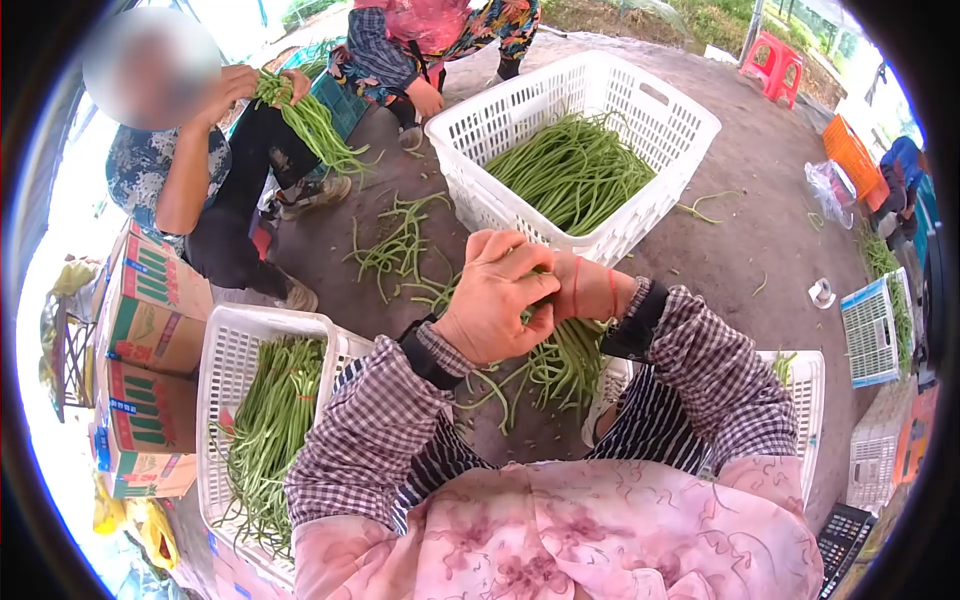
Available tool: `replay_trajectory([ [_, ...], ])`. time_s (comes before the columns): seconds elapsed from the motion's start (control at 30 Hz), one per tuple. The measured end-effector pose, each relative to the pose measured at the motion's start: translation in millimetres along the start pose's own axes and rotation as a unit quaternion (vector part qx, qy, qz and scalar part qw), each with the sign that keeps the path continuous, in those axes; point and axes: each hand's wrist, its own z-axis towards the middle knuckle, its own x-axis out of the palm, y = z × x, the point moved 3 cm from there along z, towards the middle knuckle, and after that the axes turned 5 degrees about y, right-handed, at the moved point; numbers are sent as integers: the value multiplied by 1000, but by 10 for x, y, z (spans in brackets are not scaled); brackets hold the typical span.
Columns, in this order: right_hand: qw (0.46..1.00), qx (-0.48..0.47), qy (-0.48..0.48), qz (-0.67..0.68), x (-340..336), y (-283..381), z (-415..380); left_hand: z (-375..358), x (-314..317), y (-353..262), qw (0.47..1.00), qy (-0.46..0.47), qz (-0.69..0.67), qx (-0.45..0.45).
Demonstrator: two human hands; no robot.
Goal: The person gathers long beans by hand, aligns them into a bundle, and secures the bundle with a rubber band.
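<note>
My left hand (pixel 492 302) and my right hand (pixel 572 284) meet in the middle of the view, both closed around the upper part of a bunch of long beans (pixel 566 362). The bunch hangs down between my knees. My left fingers curl over the top and partly cover those of my right hand, which has red strings at the wrist. Just beyond my hands stands a large white crate (pixel 470 193) with long beans (pixel 575 170) lying lengthwise in it. On the ground to the left of my hands are loose long beans (pixel 395 245).
At my left stands a white crate (pixel 212 400) of long beans, beside stacked cardboard boxes (pixel 150 400). Another white crate (pixel 808 400) is at my right. A person at the upper left holds a bunch of long beans (pixel 312 122); another sits behind. A red stool (pixel 772 65) stands farther back.
</note>
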Motion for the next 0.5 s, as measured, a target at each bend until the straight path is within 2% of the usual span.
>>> replay_trajectory([
  [0.03, 996, -5, 23, -89, 3, -63, 22, -26, -16, 21, 1000, 13, -21, 7],
  [0.13, 993, -23, 35, -109, 125, -75, 30, -30, -57, -28, 998, 27, -51, 7],
  [0.17, 993, -24, 35, -108, 184, -90, 38, -27, -63, -53, 996, 57, -63, -7],
  [0.23, 977, -143, 25, -154, 291, -42, 24, -41, -63, -59, 993, 88, -74, -18],
  [0.27, 977, -144, 24, -153, 280, -88, 18, -66, -45, -26, 990, 102, -91, -24],
  [0.33, 979, -50, 85, -179, 304, -164, 38, -87, -16, 25, 987, 116, -107, -31],
  [0.37, 979, -51, 86, -179, 289, -153, 8, -89, -30, 79, 975, 58, -200, -76],
  [0.4, 986, -3, 80, -146, 307, 3, -20, -108, -32, 139, 949, -1, -290, -121],
  [0.43, 990, 43, 73, -112, 317, 84, -42, -153, -14, 189, 927, -52, -342, -147],
  [0.47, 990, 42, 74, -114, 322, 111, -45, -175, -2, 196, 927, -53, -341, -146],
  [0.5, 989, 55, 81, -108, 328, 125, -48, -198, 17, 237, 865, -75, -444, -222],
])
